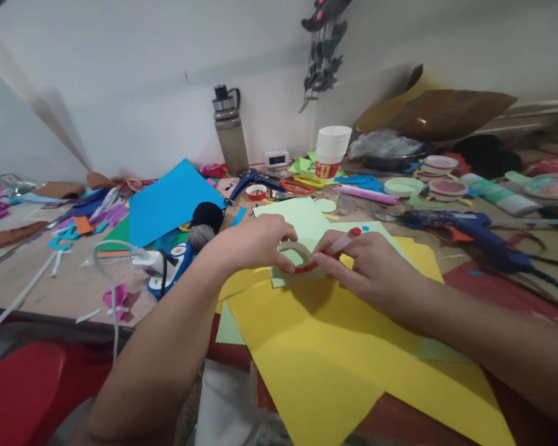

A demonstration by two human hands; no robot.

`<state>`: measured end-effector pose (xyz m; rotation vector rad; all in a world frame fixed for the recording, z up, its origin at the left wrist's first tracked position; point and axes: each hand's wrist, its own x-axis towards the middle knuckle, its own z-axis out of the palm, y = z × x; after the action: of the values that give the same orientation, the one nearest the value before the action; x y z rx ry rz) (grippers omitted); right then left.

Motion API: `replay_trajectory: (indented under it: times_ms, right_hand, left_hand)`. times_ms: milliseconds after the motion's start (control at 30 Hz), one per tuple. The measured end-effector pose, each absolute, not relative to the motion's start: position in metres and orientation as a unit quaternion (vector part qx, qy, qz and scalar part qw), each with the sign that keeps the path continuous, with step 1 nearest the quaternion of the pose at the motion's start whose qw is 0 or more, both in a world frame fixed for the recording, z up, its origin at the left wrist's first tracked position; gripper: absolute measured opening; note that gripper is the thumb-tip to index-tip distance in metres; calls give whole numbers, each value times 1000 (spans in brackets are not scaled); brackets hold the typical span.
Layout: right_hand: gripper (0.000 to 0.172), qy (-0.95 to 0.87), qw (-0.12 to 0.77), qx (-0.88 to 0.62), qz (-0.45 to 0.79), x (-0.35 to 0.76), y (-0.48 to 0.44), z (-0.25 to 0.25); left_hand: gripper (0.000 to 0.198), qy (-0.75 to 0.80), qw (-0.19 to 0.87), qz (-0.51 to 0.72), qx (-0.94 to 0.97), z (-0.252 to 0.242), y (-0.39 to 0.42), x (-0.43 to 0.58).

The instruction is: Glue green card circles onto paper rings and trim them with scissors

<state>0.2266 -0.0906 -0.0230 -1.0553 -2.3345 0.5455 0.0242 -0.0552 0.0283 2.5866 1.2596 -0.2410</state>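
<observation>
Bare forearms point(153, 353) come in closest to the lens, left one from the bottom edge, right one from the right edge. Left hand point(255, 241): thumb and fingers curled onto the left side of a short round paper ring, pale inside with a red outer band point(304, 269), grasping it. Right hand point(372, 260): gripping a slim translucent white pen with a red end point(341, 242), writing grip, red end up and to the right, lower end down by the ring's right edge. Can't tell if the tip touches anything; fingers hide it. Ring sits on a pale green paper sheet point(307, 215), between the two hands. Under that, large bright yellow paper sheets point(316, 334) spread toward the near edge of a cluttered tabletop point(153, 310). Red rounded seat point(28, 384) at lower left. Beyond the left arm: blue-and-white handheld device point(180, 260), white plug with a cable point(149, 262) against it, bright blue paper sheet point(172, 201) behind. Back row along the wall: grey translucent bottle with a black cap point(232, 142), upright; small white digital clock point(276, 159); stack of white paper cups with red print at the bottom point(333, 148), rims up. Right side: dark blue glue gun point(474, 238) lying flat, pink-purple tube point(367, 194) well apart from it, further left.
</observation>
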Motion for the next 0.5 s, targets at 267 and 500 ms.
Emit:
replay_trajectory:
  times_ms: [267, 500]
  right_hand:
    - [23, -881, 281, -340, 173, 222, -101, -26]
    - [12, -881, 293, -332, 167, 219, -108, -31]
  left_hand:
    - [48, 426, 113, -70, 895, 23, -55, 23]
    - [46, 424, 114, -61, 896, 20, -55, 23]
